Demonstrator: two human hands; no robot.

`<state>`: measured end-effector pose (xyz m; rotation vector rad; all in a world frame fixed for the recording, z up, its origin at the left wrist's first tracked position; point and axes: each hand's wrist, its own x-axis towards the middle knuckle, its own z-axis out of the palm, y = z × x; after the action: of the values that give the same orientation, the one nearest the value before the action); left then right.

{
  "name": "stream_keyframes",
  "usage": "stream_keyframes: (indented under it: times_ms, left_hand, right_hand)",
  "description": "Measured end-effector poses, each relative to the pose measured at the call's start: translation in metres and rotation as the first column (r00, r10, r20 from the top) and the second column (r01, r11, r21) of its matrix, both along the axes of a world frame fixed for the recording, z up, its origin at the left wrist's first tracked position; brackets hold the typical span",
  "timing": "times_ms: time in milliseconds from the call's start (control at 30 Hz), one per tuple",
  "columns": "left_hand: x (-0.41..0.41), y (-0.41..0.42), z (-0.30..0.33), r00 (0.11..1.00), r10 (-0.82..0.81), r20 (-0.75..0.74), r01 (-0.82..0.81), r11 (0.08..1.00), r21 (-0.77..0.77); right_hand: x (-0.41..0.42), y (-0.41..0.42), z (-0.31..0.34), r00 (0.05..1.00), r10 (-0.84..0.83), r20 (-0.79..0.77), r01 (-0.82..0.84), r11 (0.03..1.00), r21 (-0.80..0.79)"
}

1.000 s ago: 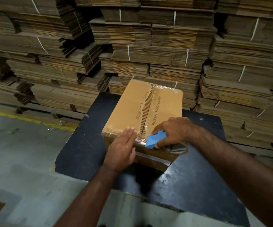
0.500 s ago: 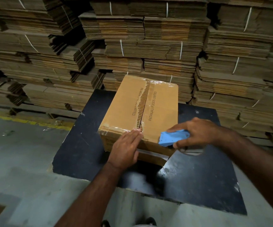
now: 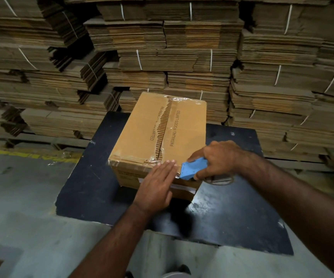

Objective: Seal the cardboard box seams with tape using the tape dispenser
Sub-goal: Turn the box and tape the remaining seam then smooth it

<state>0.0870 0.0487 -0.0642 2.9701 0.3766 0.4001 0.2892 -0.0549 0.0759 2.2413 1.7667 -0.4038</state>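
A second ago the right hand point(image 3: 217, 157) holds the blue tape dispenser point(image 3: 192, 169) at the box's point(image 3: 142, 129) near edge, just beside the centre seam and the left hand's point(image 3: 158, 183) fingers. Half a second ago it sits off the box's right corner, well apart from the left hand. Now the dispenser's nose is back against the near edge by the right corner, just beside the left fingertips point(image 3: 171, 161). The left hand, flat on that edge, sits further right and lower, nearer the dispenser.
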Motion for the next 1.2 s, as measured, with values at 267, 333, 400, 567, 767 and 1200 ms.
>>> stream_keyframes:
  times_ms: [267, 333, 400, 567, 767, 1200]
  left_hand:
    - [-0.001, 0.003, 0.000, 0.999, 0.011, -0.033, -0.011, 1.000, 0.000]
    - [0.000, 0.002, 0.002, 0.999, 0.027, -0.018, -0.027, 0.999, -0.017]
    - [0.002, 0.001, 0.003, 0.999, 0.032, 0.006, -0.032, 0.999, -0.030]
    - [0.009, -0.015, 0.009, 0.996, 0.082, 0.027, -0.080, 0.996, -0.049]
    - [0.037, -0.051, 0.005, 0.996, -0.093, 0.014, 0.094, 0.993, -0.073]
    - [0.030, -0.046, 0.012, 0.985, -0.060, -0.159, 0.060, 0.998, 0.000]
  right_hand:
    - [0.034, -0.054, 0.004, 0.994, -0.067, -0.083, 0.067, 0.998, -0.005]
    - [0.037, -0.065, 0.004, 0.994, -0.092, -0.056, 0.090, 0.995, -0.034]
    - [0.034, -0.065, -0.001, 0.997, -0.080, -0.004, 0.080, 0.996, -0.042]
    - [0.032, -0.061, -0.010, 0.998, -0.011, 0.054, 0.012, 1.000, -0.018]
    - [0.034, -0.063, -0.017, 0.997, -0.003, 0.076, 0.001, 1.000, 0.024]
    - [0.070, -0.113, -0.057, 0.980, -0.079, -0.182, 0.093, 0.993, 0.066]
